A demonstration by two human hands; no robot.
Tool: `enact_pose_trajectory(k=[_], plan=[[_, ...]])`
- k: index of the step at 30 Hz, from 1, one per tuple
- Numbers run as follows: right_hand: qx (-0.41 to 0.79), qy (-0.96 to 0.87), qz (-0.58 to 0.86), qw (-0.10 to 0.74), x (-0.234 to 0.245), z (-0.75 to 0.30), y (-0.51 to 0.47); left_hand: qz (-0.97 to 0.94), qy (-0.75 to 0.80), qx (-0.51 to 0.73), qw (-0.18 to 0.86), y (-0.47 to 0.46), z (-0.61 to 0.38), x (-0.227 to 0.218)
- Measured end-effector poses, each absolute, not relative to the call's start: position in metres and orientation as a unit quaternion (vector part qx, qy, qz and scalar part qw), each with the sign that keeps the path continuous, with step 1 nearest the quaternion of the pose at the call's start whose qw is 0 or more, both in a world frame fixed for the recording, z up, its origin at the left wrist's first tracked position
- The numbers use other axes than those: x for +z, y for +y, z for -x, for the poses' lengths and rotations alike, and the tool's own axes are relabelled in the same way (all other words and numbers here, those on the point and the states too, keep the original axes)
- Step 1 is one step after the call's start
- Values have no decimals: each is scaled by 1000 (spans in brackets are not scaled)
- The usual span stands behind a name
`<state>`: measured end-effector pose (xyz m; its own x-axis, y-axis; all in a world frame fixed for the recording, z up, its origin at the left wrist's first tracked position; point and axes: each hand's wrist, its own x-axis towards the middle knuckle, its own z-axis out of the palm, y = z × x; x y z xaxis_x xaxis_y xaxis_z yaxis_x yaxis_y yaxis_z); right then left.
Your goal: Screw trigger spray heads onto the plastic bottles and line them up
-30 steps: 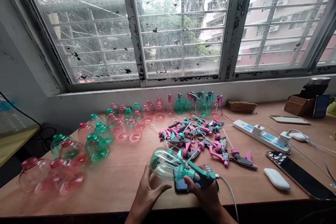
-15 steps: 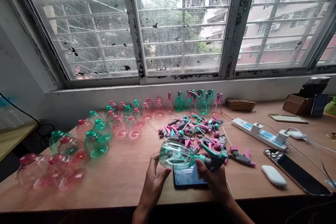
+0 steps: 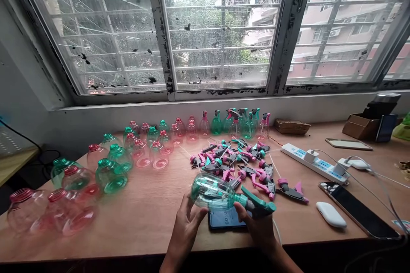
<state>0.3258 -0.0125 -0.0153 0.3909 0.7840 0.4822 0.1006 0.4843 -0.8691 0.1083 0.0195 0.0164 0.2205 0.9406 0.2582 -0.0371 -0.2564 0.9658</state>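
A clear green spray bottle (image 3: 213, 191) lies on its side in the air, its base to the left. My left hand (image 3: 188, 224) is closed around the base end, thumb along the underside. On the neck sits a green and dark grey trigger sprayer (image 3: 259, 204). My right hand (image 3: 260, 229) grips it at the collar, thumb on the near side; its other fingers are mostly hidden. Beneath the bottle a phone with a lit screen (image 3: 224, 218) lies on the table. Just beyond, loose pink, green and grey trigger sprayers (image 3: 232, 158) lie in a heap.
Open-necked pink and green bottles (image 3: 112, 175) stand in rows at left. Several bottles with sprayers fitted (image 3: 248, 126) line the window wall. To the right are a white power strip (image 3: 307, 160) with cables, a white case (image 3: 331, 214), a dark phone (image 3: 357, 209) and a cardboard box (image 3: 360, 126).
The bottle has tilted slightly, its sprayer end now lower, and both hands keep their hold. The whole view has shifted a little.
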Motion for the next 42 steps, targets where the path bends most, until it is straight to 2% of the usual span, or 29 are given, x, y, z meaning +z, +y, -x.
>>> enact_pose_trajectory(k=[9,14,19,23,28,31,37,39,42], plan=[[210,-513,443,704,-8,-323,-13,-614,385,492,482,20,-109,18],[221,-538,446,680,-10,-329,-13,-613,380,481,498,17,-109,21],[235,-510,443,699,-4,-322,-13,-613,387,503,472,16,-108,22],[239,-504,415,718,32,-324,-3,-626,385,529,425,22,-109,43],[237,-519,377,730,95,-340,8,-648,319,557,410,30,-108,105],[238,-511,355,746,116,-343,0,-651,299,572,400,27,-104,132],[291,-481,359,745,130,-330,-20,-693,242,606,309,30,-92,135],[307,-461,364,749,131,-330,-21,-692,238,597,328,34,-90,131],[300,-468,398,730,126,-340,-17,-694,226,511,454,41,-89,123]])
